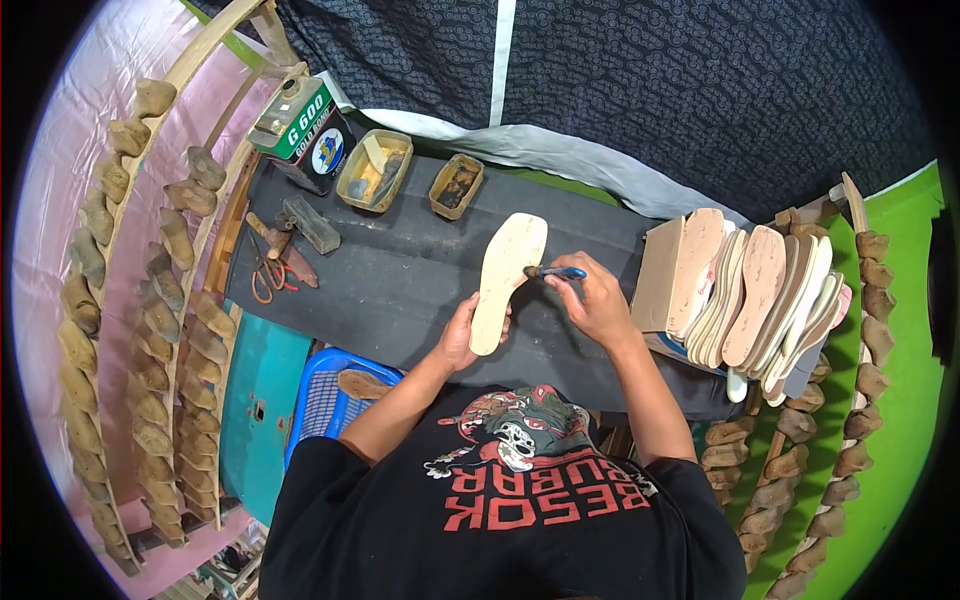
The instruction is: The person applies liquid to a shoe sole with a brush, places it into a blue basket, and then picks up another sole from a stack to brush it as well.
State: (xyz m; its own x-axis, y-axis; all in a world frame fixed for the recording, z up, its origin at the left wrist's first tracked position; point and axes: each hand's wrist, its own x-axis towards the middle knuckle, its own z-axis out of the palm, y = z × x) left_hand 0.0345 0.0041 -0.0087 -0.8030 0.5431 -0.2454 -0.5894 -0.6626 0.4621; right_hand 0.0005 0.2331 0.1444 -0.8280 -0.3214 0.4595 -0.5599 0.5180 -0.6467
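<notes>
A pale insole (510, 262) is held up over the dark work table, its heel end toward me. My left hand (463, 331) grips it near the heel, thumb on top and fingers wrapped underneath. In my right hand (598, 300) is a small brush (560, 272) with a blue handle. Its dark bristles touch the insole's right edge, around the ball of the foot. My right fingers are closed round the handle.
A stack of insoles (755, 295) stands by a cardboard box (660, 272) on the right. Back left are a glue can (300, 135) and two tubs (380, 172). Scissors (265, 275), a hammer (268, 235) and a blue basket (325, 395) lie left. Shoe lasts (160, 300) line racks on both sides.
</notes>
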